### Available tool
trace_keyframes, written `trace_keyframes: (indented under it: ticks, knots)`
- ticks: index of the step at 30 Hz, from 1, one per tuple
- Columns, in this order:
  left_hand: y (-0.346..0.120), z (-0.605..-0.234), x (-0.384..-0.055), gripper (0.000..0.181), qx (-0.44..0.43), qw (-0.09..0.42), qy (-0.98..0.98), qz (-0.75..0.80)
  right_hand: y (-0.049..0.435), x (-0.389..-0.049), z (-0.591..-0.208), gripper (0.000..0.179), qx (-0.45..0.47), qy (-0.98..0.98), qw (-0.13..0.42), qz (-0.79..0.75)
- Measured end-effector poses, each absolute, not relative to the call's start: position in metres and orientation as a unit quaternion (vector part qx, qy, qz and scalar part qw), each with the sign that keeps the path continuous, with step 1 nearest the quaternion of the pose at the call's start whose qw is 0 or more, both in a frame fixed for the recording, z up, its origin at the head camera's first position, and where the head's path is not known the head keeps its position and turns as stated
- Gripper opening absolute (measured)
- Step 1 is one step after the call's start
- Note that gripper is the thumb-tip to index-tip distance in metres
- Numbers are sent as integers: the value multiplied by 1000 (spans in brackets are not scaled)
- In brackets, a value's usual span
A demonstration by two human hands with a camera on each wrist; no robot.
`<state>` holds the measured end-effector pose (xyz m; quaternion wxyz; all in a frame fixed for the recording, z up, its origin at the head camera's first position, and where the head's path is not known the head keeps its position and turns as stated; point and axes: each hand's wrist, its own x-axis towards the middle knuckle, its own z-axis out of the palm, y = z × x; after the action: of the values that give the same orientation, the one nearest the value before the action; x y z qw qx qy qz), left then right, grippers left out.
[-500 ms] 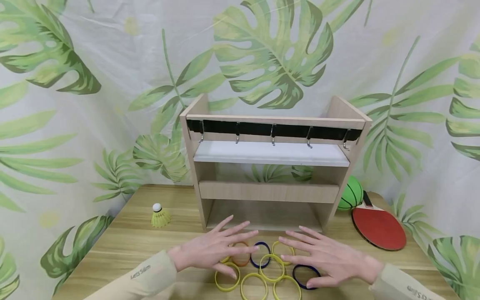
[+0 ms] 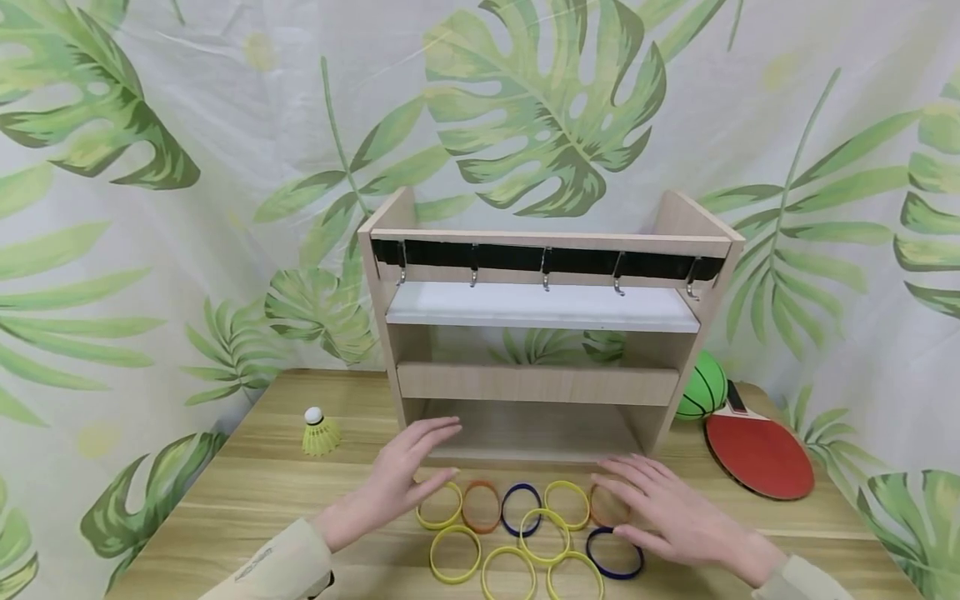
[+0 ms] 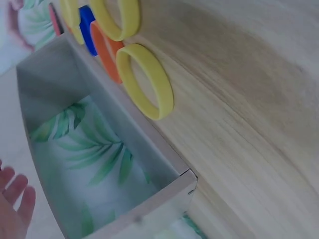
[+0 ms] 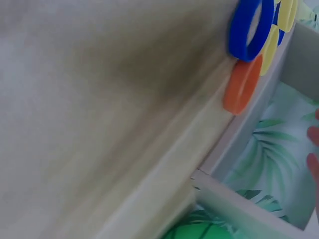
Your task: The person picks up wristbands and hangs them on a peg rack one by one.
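Ten rings (image 2: 455, 581) lie on the bench (image 2: 300, 500) before the wooden rack (image 2: 536, 384), none on its hooks (image 2: 546, 268); nothing looks done, all seem left to handle. The left hand (image 2: 393, 477) and right hand (image 2: 678, 518) hover before the rack, each grip released.

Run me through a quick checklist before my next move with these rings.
1. Left hand free: ok, it holds nothing.
2. Right hand free: ok, it holds nothing.
3. Hooks unoccupied: ok, nothing hangs from the five.
4. Central yellow ring clear of its neighbours: not ok, it overlaps the left blue ring in the head view.
5. Red paddle out of the way: ok, it lies apart, to the right.
6. Hooks firmly fixed: cannot tell.
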<state>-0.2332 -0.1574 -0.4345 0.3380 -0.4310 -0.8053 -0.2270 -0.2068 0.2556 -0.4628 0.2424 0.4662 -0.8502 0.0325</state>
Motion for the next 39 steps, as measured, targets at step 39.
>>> trace_keyframes:
  ticks: [39]
  knots:
    - [-200, -347, -282, 82, -68, 8, -835, -545, 253, -230, -492, 11, 265, -937, 101, 206]
